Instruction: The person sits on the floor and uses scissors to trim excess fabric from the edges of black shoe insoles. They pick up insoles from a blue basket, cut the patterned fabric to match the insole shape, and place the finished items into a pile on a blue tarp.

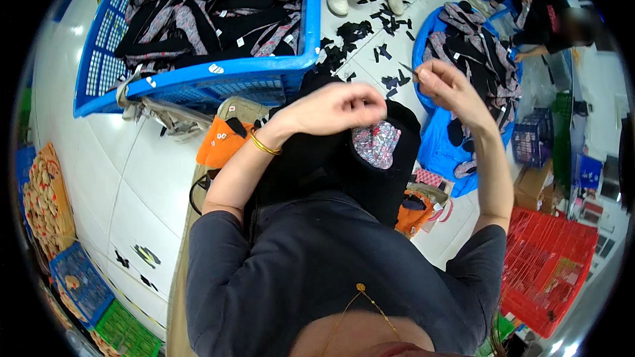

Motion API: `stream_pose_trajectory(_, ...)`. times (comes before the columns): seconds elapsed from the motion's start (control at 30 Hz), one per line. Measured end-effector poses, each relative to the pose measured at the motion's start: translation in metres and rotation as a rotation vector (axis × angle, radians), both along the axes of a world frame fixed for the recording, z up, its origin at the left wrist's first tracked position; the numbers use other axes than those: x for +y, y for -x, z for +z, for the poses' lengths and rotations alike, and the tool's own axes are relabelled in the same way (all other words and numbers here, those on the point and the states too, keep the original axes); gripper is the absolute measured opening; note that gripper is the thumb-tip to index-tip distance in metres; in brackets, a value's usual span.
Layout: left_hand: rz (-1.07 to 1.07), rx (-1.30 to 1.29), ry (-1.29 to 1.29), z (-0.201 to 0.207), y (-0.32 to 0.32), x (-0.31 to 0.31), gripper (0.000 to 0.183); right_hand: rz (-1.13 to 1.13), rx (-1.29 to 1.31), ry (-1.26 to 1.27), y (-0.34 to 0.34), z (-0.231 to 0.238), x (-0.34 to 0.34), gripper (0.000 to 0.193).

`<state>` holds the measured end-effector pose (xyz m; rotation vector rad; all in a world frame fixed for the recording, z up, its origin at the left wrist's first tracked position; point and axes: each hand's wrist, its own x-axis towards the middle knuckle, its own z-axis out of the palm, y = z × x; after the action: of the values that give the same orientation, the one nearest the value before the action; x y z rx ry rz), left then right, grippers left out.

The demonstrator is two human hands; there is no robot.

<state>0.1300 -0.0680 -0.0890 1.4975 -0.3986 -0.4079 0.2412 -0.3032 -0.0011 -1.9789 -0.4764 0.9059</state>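
Note:
My left hand (350, 107) hovers over my lap with its fingers curled in and closed; what they hold, if anything, is hidden. Just below it, a floral fabric piece (377, 144) in grey and pink with a black surround rests on my black-clad legs. Its full shape is hard to make out against the dark cloth. Raised to the right, my right hand (452, 89) pinches a small dark pointed tool (408, 68), its tip toward the left. The tool's kind cannot be told, and it is apart from the fabric.
A large blue plastic basket (264, 65) heaped with floral-and-black pieces stands at upper left. Black scraps (354, 32) litter the floor before a standing person's shoes. More pieces (473, 53) lie on blue sheeting at right, near another person's hands. Red crates (549, 268) sit at lower right.

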Motion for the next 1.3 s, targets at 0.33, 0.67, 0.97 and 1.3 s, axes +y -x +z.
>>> stream_pose_trajectory(0.33, 0.084, -0.93, -0.17, 0.042, 0.021, -0.052, 0.022, -0.504, 0.545, -0.513, 0.13, -0.091, -0.048, 0.041)
stream_pose_trajectory(0.67, 0.062, -1.046, -0.319, 0.01, 0.041, -0.089, 0.029, -0.527, 0.546, -1.222, 0.132, -0.123, -0.026, 0.079)
stream_pose_trajectory(0.97, 0.379, 0.032, 0.414, -0.006, 0.024, -0.072, 0.071, -0.378, -0.398, -0.506, 0.143, -0.117, -0.017, 0.079)
stream_pose_trajectory(1.3, 0.203, 0.603, 0.768, -0.023, 0.021, -0.067, 0.039, -0.643, -0.504, -0.336, 0.131, -0.097, -0.043, 0.038)
